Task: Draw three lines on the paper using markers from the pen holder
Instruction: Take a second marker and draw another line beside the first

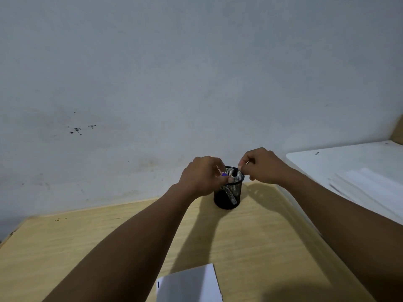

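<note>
At frame centre, the left hand (pixel 201 176) pinches a purple-tipped marker (pixel 224 174) over the round black mesh pen holder (pixel 227 190); the right hand (pixel 260 166) curls closed at its rim. Smooth white paper (pixel 188 284) lies bottom centre.

No legible text, labels, brand names or numbers anywhere in view. Paper (pixel 187 284) on the tabletop (pixel 65 247): one short dark vertical stroke at its left edge, a drawn mark rather than clearly a character. Mesh pen holder (pixel 227 192): no label visible. Markers inside it: printing, if any, too small and blurred to read. White surface (pixel 340 162) at right: two tiny dark specks near its far edge, unreadable. Wall (pixel 196 62): scattered dark spots only, no signs or writing.
</note>
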Demonstrator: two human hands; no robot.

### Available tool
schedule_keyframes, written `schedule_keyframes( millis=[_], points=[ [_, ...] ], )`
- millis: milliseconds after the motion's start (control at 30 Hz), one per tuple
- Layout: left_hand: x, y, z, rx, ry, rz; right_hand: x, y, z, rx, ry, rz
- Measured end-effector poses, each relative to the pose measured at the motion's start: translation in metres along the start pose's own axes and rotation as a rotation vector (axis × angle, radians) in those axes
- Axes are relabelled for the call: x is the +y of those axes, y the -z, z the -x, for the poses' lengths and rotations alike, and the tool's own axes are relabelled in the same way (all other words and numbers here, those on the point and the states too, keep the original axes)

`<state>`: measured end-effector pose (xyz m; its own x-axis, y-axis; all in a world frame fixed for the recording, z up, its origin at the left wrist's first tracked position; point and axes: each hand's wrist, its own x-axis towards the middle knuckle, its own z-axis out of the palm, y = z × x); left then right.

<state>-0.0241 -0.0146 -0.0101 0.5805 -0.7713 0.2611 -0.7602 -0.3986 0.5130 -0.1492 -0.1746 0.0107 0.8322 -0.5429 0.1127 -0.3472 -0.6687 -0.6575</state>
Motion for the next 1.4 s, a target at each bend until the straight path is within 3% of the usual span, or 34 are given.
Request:
schedule_keyframes(
  millis=[100,367,500,600,700,933,1067,1233,1300,1400],
  points=[
    [0.004,-0.002,0.002,0.004,0.001,-0.018,-0.002,-0.004,0.007,0.013,0.005,-0.024],
    [0.013,0.040,0.012,0.262,0.040,0.223,-0.024,-0.004,0.020,0.082,0.088,-0.034],
    [0.007,0.083,0.032,0.281,0.101,0.500,-0.057,-0.011,0.024,-0.037,0.198,-0.008],
    [-0.006,0.113,0.055,0.263,0.176,0.710,-0.083,-0.020,0.032,-0.101,0.284,-0.150],
    [-0.027,0.133,0.080,0.221,0.277,0.730,-0.110,-0.026,0.045,-0.169,0.295,-0.400],
    [-0.063,0.130,0.133,0.093,0.467,0.826,-0.152,-0.062,0.070,-0.352,0.081,-1.021],
    [-0.075,0.114,0.148,0.099,0.465,0.875,-0.158,-0.097,0.081,-0.352,0.001,-1.022],
    [-0.088,0.116,0.163,0.241,0.561,1.018,-0.148,-0.091,0.084,-0.426,0.087,-1.012],
    [-0.105,0.120,0.174,0.283,0.552,0.855,-0.143,-0.081,0.083,-0.447,0.084,-1.000],
    [-0.127,0.112,0.191,0.091,0.439,0.353,-0.132,-0.077,0.084,-0.534,0.024,-0.961]
  ],
)
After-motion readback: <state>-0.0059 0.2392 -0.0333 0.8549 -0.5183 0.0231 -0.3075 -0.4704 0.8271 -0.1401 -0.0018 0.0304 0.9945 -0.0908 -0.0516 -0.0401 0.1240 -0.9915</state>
